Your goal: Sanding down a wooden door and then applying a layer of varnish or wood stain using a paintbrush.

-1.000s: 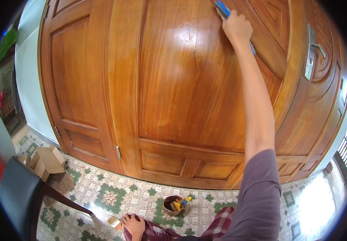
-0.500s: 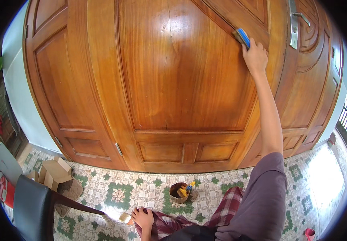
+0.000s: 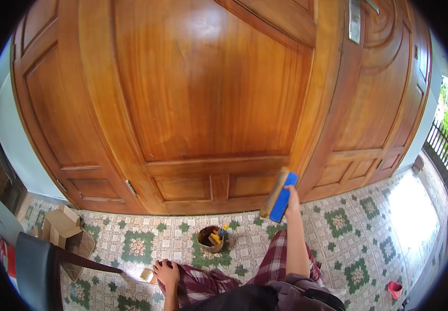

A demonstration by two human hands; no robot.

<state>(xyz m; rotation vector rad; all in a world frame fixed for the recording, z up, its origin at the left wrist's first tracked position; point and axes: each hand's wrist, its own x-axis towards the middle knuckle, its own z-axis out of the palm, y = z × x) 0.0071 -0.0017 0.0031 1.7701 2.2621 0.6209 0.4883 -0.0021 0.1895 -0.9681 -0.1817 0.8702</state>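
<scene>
My right hand (image 3: 292, 200) grips a wide flat brush (image 3: 278, 196) with a blue back and a tan-brown working edge. It hangs in front of the lower part of a glossy wooden door (image 3: 211, 98), angled down to the left. My left hand (image 3: 167, 272) lies over my left knee, its fingers bent loosely across the plaid trousers. Beside those fingers is a small paintbrush (image 3: 147, 274) with pale bristles; its handle is mostly hidden. A tin (image 3: 212, 245) stands on the floor before me, with a yellow-and-blue object leaning in it and dark contents.
At the left are a dark chair (image 3: 37, 267) and an opened cardboard box (image 3: 64, 224). A metal door handle plate (image 3: 354, 23) is at upper right. The patterned tile floor (image 3: 338, 243) carries a pink-red cup-like item (image 3: 395, 290) at the right.
My right hand has brought the wide brush down from the door's upper right molding to near its base. The view has shifted slightly right and downward. My left hand stays on the knee.
</scene>
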